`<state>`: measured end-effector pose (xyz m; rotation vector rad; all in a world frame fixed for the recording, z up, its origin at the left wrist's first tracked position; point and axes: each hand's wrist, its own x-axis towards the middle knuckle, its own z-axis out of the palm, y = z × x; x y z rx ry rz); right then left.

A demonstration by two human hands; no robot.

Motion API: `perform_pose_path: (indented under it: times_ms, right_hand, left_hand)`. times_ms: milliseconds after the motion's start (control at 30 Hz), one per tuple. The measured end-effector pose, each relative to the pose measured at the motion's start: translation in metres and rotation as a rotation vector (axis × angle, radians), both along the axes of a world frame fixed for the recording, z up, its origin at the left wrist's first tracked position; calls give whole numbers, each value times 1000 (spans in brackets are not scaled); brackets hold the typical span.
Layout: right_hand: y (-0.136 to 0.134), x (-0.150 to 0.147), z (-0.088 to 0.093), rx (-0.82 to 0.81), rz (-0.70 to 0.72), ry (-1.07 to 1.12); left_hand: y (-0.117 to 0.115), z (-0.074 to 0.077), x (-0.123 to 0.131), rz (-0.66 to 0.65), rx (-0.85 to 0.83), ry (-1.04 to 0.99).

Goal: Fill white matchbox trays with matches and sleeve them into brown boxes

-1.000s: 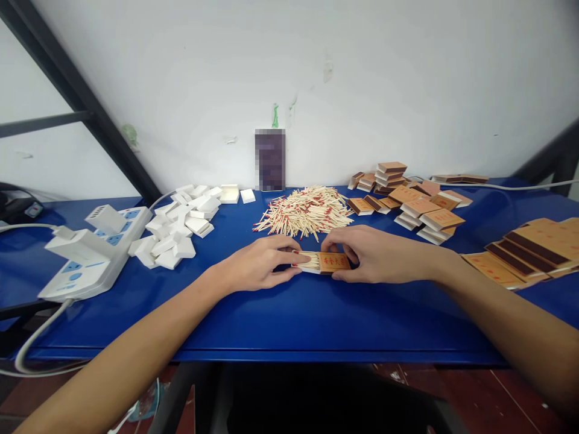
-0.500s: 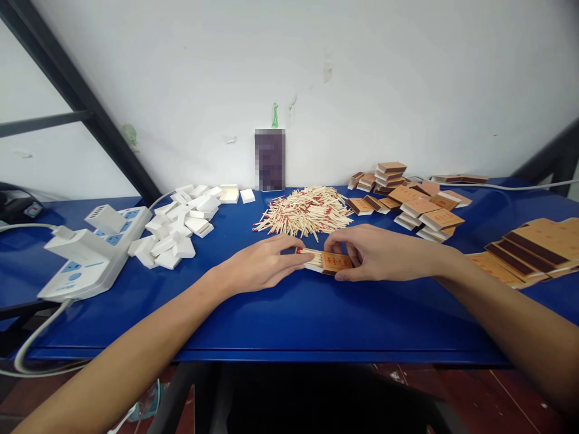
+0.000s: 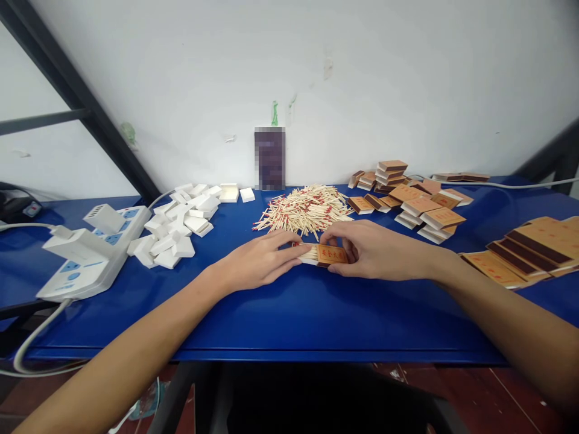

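Between my hands, at the middle of the table, a matchbox (image 3: 332, 255) is partly slid open. Its white inner tray (image 3: 309, 255), full of matches with red heads, sticks out of the orange sleeve to the left. My left hand (image 3: 265, 260) grips the tray's outer end, fingers over the matches. My right hand (image 3: 366, 250) holds the orange sleeve between thumb and fingers at its right end. Just behind them lies a heap of loose matches (image 3: 310, 209). Part of the tray is hidden under my left fingers.
White empty trays (image 3: 174, 226) are piled on the left, beside a power strip (image 3: 106, 265) with plugs and cables. Orange matchboxes (image 3: 423, 208) lie in a pile at the back right. Flat sleeves (image 3: 538, 247) are stacked at the right. A dark blurred upright object (image 3: 270, 160) leans on the wall.
My right hand and the sleeve have shifted slightly left and away from me. The sleeve now covers a bit more of the tray, while my left hand stays nearly in place.
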<state>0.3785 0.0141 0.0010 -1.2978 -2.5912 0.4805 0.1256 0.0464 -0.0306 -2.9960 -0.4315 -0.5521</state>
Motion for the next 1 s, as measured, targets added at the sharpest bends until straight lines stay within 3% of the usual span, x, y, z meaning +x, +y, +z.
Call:
perform_pose_path:
  times_ms: [300, 667, 1000]
  right_hand:
    - [-1, -1, -3, 34, 12, 51]
    - [-1, -10, -18, 128, 109, 153]
    - [-1, -14, -25, 167, 166, 112]
  left_hand:
    - [-5, -2, 4, 9, 47, -47]
    - [-4, -6, 4, -15, -248, -212]
    - [2, -7, 2, -49, -314, -236]
